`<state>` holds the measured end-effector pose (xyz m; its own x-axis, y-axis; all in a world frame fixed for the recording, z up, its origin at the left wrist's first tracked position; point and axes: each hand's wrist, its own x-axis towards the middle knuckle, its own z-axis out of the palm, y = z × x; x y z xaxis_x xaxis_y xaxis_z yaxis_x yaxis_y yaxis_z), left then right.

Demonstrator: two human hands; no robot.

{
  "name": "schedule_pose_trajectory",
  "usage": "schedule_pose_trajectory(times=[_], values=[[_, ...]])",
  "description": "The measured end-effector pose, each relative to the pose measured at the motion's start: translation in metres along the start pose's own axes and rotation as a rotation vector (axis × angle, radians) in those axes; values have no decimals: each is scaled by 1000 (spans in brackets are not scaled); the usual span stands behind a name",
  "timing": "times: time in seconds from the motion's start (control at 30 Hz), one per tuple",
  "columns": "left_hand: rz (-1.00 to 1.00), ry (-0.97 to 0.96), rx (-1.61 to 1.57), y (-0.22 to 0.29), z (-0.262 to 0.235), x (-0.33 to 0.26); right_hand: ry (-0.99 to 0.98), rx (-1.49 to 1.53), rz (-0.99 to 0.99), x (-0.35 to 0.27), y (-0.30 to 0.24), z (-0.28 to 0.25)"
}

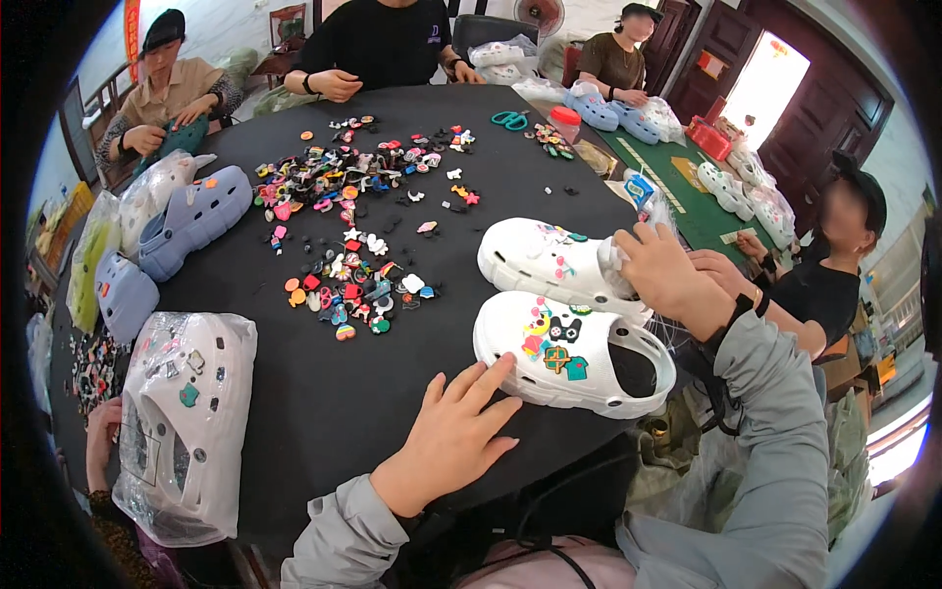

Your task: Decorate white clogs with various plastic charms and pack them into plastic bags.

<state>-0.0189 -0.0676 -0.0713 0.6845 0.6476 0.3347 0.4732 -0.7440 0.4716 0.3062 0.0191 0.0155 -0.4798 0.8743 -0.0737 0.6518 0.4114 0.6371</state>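
Note:
Two white clogs lie side by side on the black table, toes to the left. The nearer clog (505,339) carries colourful shoe charms, among them a game controller and a green shirt. My left hand (451,437) is open beside it, fingers spread, fingertips at the side of its toe. On the farther clog (520,263), cherry and other charms show. My right hand (662,265) is closed round this clog's heel end, its fingers bent over the opening. Part of that heel is hidden by the hand.
Loose charms (358,280) lie heaped left of the clogs, with a larger charm pile (343,172) beyond. A plastic-wrapped white clog (231,412) and blue clogs (201,221) stand at the left. Teal scissors (509,121) lie at the back. Co-workers sit around; one reaches in beside my right hand.

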Motion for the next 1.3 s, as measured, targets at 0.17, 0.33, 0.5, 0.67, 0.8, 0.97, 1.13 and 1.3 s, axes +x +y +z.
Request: schedule_pose_trajectory(times=[0.17,0.33,0.5,0.67,0.8,0.97,1.13,1.3], values=[[0,5,-40,-4,1,-1,348,43,-9,-19,-3,-6],[-2,-11,-22,-1,0,-2,194,510,-55,-46,-11,-9],[-20,-41,-6,2,-2,-5,178,686,-179,-47,-10,-17],[-2,-25,-10,2,1,0,170,721,-233,-25,-10,-5],[24,72,-66,-5,1,-1,219,662,-85,-11,-30,2],[11,428,-219,-17,9,11,380,555,75,-8,-37,9],[-114,731,-247,-28,2,10,593,538,-126,-28,-45,-20],[-244,620,-222,-28,-2,6,566,645,-148,-53,-58,-33]])
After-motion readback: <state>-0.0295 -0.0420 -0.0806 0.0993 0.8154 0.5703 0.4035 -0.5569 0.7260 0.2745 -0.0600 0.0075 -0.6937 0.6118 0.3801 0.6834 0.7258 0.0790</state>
